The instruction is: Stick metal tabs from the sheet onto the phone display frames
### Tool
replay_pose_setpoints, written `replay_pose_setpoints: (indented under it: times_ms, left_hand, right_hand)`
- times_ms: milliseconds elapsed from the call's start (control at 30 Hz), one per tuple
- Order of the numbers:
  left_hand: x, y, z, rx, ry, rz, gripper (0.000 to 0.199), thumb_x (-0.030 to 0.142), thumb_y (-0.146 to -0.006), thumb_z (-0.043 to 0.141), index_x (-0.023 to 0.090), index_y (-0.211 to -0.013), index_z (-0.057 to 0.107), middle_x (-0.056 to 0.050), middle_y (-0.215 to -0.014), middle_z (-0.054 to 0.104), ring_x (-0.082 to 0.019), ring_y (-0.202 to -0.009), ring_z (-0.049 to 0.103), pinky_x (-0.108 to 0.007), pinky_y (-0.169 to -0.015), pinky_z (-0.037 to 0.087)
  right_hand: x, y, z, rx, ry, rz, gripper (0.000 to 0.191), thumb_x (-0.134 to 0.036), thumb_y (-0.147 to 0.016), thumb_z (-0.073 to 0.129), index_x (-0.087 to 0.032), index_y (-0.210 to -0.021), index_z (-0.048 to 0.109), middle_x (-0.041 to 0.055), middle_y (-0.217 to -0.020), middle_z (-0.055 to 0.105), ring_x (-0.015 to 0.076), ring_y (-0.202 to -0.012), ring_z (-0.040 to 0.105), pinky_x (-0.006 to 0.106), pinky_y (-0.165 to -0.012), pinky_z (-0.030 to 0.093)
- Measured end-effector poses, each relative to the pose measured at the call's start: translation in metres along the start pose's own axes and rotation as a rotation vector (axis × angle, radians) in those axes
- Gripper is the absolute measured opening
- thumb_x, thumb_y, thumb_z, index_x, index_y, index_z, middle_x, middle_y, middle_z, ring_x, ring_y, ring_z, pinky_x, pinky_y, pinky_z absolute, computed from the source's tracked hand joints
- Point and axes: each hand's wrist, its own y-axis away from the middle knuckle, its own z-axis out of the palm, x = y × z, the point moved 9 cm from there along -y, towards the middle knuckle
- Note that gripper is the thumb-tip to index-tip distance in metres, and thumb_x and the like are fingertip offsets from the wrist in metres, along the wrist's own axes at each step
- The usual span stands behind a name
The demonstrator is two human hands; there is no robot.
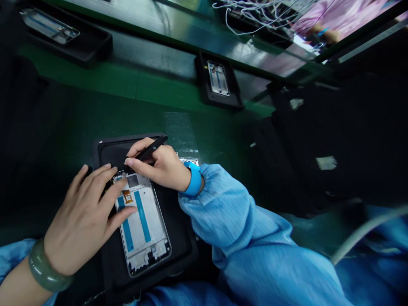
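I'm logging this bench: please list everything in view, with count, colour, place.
Phone frames: 3, silver, one per tray
Trays: 3, black, one near, two behind
Pen-like tool: 1, black, in right hand
Table: 1, green, under trays
Plastic strip: 1, clear, behind near tray
Cables: several, white, top
Dark shapes: uncountable, black, right
Curved tube: 1, pale, lower right
Co-worker's sleeve: 1, pink, top right
Wrist strap: 1, blue, right wrist
Bangle: 1, green, left wrist
Sleeves: 2, blue, both arms
Left hand: 1, bare, on near frame
Right hand: 1, bare, holding tool
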Motion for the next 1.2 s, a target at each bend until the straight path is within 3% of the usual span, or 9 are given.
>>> replay_pose_setpoints:
  times_ms: [233, 367, 567, 833, 1000, 1200]
  left_hand:
    - [0.0, 0.001, 0.002, 0.008, 0.094, 0.01, 0.046, 0.041, -0.085, 0.054, 0.011, -0.119, 0.051, -0.016, -0.124, 0.052, -0.029, -0.125, 0.043, -0.053, -0.11, 0.03]
    - [0.0, 0.001, 0.002, 0.001, 0.123, 0.004, 0.046, 0.04, -0.085, 0.055, 0.011, -0.121, 0.049, -0.014, -0.12, 0.055, -0.028, -0.124, 0.044, -0.053, -0.111, 0.029]
    - [0.0, 0.0, 0.001, -0.004, 0.135, -0.018, 0.046, 0.04, -0.084, 0.056, 0.013, -0.121, 0.049, -0.013, -0.12, 0.056, -0.029, -0.124, 0.045, -0.053, -0.111, 0.029]
    - [-0.003, 0.002, 0.002, 0.016, 0.102, -0.013, 0.045, 0.044, -0.083, 0.056, 0.013, -0.116, 0.053, -0.016, -0.123, 0.051, -0.031, -0.125, 0.043, -0.055, -0.109, 0.03]
    - [-0.005, 0.002, 0.004, -0.004, 0.076, -0.024, 0.046, 0.047, -0.083, 0.054, 0.014, -0.116, 0.052, -0.016, -0.123, 0.051, -0.031, -0.123, 0.045, -0.054, -0.107, 0.033]
    - [-0.005, 0.002, 0.004, -0.001, 0.07, -0.014, 0.046, 0.046, -0.082, 0.056, 0.014, -0.115, 0.052, -0.016, -0.121, 0.053, -0.031, -0.12, 0.047, -0.054, -0.107, 0.034]
  right_hand:
    - [-0.01, 0.002, -0.003, 0.019, -0.022, -0.077, 0.01, -0.023, -0.083, 0.061, -0.013, -0.084, 0.06, -0.0006, -0.08, 0.062, 0.0042, -0.064, 0.057, 0.016, -0.061, 0.047]
    - [-0.006, 0.002, -0.005, 0.061, -0.079, -0.047, 0.011, -0.022, -0.082, 0.061, -0.012, -0.086, 0.059, -0.0003, -0.08, 0.061, 0.0048, -0.066, 0.057, 0.016, -0.062, 0.048]
    - [0.003, 0.001, 0.002, -0.009, -0.072, 0.017, 0.014, -0.025, -0.083, 0.06, -0.013, -0.089, 0.058, 0.0002, -0.084, 0.061, 0.0058, -0.071, 0.059, 0.016, -0.062, 0.049]
    - [-0.008, 0.0, 0.0, -0.04, 0.071, -0.066, 0.013, -0.025, -0.086, 0.058, -0.012, -0.086, 0.062, -0.0001, -0.082, 0.064, 0.0049, -0.066, 0.057, 0.016, -0.063, 0.046]
    - [-0.01, 0.002, 0.002, -0.057, 0.058, -0.089, 0.016, -0.028, -0.088, 0.055, -0.012, -0.089, 0.061, 0.002, -0.087, 0.065, 0.0075, -0.074, 0.06, 0.018, -0.07, 0.048]
    - [-0.009, 0.002, 0.003, -0.051, 0.046, -0.067, 0.014, -0.027, -0.086, 0.058, -0.013, -0.089, 0.061, 0.0007, -0.085, 0.065, 0.0071, -0.07, 0.06, 0.018, -0.067, 0.047]
